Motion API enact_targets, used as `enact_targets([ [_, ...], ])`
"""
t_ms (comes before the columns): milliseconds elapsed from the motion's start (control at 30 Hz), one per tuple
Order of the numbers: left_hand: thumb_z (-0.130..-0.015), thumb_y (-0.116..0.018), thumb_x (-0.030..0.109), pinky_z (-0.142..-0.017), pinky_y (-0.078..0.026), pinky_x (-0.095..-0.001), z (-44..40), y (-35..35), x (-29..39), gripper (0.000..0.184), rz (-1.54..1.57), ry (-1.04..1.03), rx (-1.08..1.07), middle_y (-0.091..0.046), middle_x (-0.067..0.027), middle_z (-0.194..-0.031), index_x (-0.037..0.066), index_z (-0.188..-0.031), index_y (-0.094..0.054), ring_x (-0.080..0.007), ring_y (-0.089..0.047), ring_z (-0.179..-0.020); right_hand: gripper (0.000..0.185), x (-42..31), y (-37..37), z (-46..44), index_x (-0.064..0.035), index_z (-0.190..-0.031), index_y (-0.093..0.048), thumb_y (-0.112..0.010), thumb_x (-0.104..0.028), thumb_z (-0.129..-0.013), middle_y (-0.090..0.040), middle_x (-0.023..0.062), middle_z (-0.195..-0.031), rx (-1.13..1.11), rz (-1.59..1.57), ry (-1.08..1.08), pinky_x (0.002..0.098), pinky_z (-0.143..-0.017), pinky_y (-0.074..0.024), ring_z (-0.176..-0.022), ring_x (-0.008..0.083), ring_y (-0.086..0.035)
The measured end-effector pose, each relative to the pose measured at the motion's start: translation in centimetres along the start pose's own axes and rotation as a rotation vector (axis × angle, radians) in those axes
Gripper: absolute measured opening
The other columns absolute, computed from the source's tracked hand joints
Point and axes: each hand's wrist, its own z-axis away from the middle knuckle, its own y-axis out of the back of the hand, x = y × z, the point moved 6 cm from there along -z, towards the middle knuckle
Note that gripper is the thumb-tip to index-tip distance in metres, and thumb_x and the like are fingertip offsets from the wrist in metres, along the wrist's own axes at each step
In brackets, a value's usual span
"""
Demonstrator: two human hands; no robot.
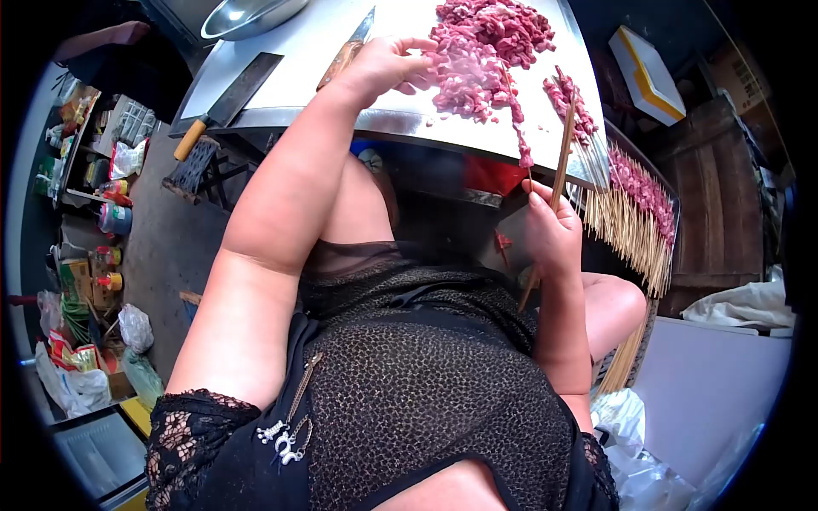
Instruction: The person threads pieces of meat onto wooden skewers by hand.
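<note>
My left hand [394, 66] is at the left edge of a heap of cut raw meat [473, 77] on the white tabletop, fingers apart, nothing visibly held. In my right hand [554, 226], closed near the table's front edge, is a thin bamboo skewer threaded with meat pieces [518, 128]. Its upper end lies against the heap. The same hand also grips bare bamboo sticks [562, 157], which slant up past the table edge and down below the palm. Several loaded meat skewers [573, 106] lie on the tabletop to the right of the heap.
A cleaver [239, 92] with a wooden handle overhangs the table's left front edge. Beyond my left hand lies a knife [349, 49]; a steel bowl [251, 15] stands behind it. Many loaded skewers [643, 200] are lined up right of the table. Another person's hand [129, 32] shows far left.
</note>
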Motion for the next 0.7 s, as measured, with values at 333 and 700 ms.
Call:
enact_targets([
  [333, -0.072, -0.066, 0.01, -0.079, -0.048, -0.0344, 0.9, -7.4, 2.2, 0.02, -1.162, -0.603, -0.081, -0.061, -0.0055, -0.088, 0.019, -0.089, -0.071, -0.0231, -0.059, -0.087, 0.021, -0.4, 0.9, 0.0, 0.0014, -0.109, -0.056, -0.051, -0.008, -0.092, -0.04, -0.006, -0.058, 0.037, 0.018, -0.008, 0.0168, -0.038, -0.0242, -0.043, 0.0014, -0.03],
  [700, -0.086, -0.059, 0.012, -0.065, -0.052, -0.024, -1.5, -3.9, 2.0, 0.019, 0.112, -0.149, 0.056, -0.067, -0.0107, -0.092, 0.0, -0.099, -0.065, -0.0152, -0.065, -0.076, 0.021, -0.6, 0.4, -0.1, 0.0019, -0.11, -0.056, -0.052, -0.009, -0.091, -0.04, -0.0069, -0.059, 0.02, -0.004, -0.023, 0.0163, -0.039, -0.0241, -0.044, 0.0013, -0.03],
])
